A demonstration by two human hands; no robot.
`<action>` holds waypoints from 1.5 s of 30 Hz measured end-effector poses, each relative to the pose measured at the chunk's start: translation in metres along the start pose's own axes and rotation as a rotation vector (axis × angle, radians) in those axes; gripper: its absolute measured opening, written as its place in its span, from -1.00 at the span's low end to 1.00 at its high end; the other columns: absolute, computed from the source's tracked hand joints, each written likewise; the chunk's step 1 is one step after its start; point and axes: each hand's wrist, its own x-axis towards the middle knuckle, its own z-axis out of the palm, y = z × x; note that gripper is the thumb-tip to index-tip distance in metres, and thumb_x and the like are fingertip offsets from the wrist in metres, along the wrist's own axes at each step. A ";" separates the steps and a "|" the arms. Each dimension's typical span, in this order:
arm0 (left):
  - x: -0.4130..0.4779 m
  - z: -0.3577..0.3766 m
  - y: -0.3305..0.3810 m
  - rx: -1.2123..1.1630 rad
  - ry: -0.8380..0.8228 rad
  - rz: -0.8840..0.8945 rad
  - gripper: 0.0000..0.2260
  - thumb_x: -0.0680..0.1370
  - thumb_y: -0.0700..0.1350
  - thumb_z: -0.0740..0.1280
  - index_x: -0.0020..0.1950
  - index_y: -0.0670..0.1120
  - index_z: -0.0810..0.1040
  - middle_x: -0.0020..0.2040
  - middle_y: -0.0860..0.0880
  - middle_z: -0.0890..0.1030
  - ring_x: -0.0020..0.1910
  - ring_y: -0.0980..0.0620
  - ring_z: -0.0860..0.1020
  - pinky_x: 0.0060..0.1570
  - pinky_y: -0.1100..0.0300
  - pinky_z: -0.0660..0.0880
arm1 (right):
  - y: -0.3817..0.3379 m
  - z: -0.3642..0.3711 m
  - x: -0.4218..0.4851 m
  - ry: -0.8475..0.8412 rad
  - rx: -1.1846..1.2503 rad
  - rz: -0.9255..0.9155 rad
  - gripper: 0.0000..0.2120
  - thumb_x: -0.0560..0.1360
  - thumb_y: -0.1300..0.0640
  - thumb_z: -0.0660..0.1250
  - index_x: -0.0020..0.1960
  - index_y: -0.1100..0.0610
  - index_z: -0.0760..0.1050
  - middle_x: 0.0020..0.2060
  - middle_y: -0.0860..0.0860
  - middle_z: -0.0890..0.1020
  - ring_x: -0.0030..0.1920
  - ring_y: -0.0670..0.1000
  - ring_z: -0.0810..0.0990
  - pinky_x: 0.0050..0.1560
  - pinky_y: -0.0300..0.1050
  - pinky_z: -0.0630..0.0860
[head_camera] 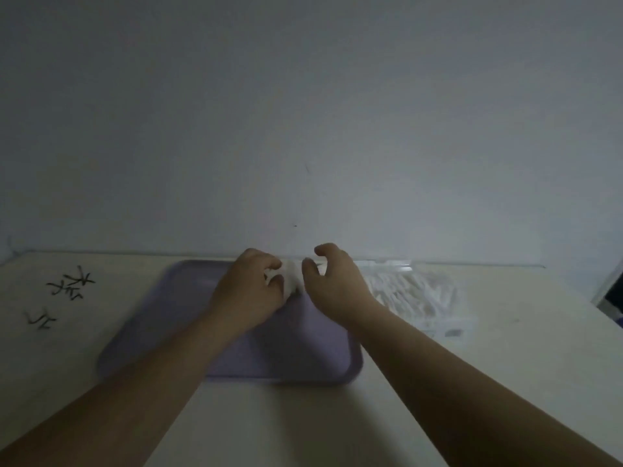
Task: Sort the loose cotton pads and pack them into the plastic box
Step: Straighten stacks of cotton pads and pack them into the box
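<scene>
A lilac tray (188, 318) lies on the pale table. Over its far edge my left hand (251, 291) is closed on a small bunch of white cotton pads (291, 276). My right hand (332, 284) hovers just to the right of the pads, fingers curled and apart, holding nothing that I can see. To the right of the tray stands the clear plastic box (458, 326), with rows of white cotton pads (411, 291) packed inside. My right wrist hides the box's left side.
The table (522, 348) meets a plain grey wall along its far edge. Black handwritten marks (69, 286) are on the table's left part. A dark object (613, 298) shows at the right edge of the view.
</scene>
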 end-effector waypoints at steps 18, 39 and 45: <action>0.033 0.005 -0.055 0.289 -0.531 0.155 -0.29 0.38 0.21 0.12 0.57 0.18 0.27 0.58 0.04 0.34 0.63 -0.02 0.16 0.61 0.04 0.02 | 0.024 0.072 0.049 -0.299 -0.289 -0.032 -0.67 0.65 -0.10 0.07 0.27 -0.03 0.51 0.33 -0.05 0.61 0.43 0.07 0.47 0.56 0.35 -0.03; -0.012 -0.043 -0.080 0.104 -0.359 -0.138 -0.49 0.48 0.02 0.50 0.40 -0.04 0.52 0.27 -0.02 0.63 0.22 -0.07 0.62 0.22 0.08 0.53 | 0.015 0.005 0.035 -0.433 -0.472 -0.044 -0.47 0.55 0.19 0.35 0.51 0.06 0.47 0.41 0.08 0.58 0.40 0.10 0.55 0.38 -0.17 0.40; -0.024 -0.046 -0.082 0.107 -0.328 -0.123 -0.77 0.44 0.03 0.51 -0.16 -0.06 0.55 -0.20 -0.02 0.64 -0.19 -0.08 0.61 -0.24 0.11 0.45 | 0.018 0.004 0.027 -0.410 -0.596 -0.099 -0.79 0.43 0.02 0.50 -0.01 0.09 0.63 -0.12 0.01 0.63 -0.08 0.06 0.57 -0.10 -0.18 0.40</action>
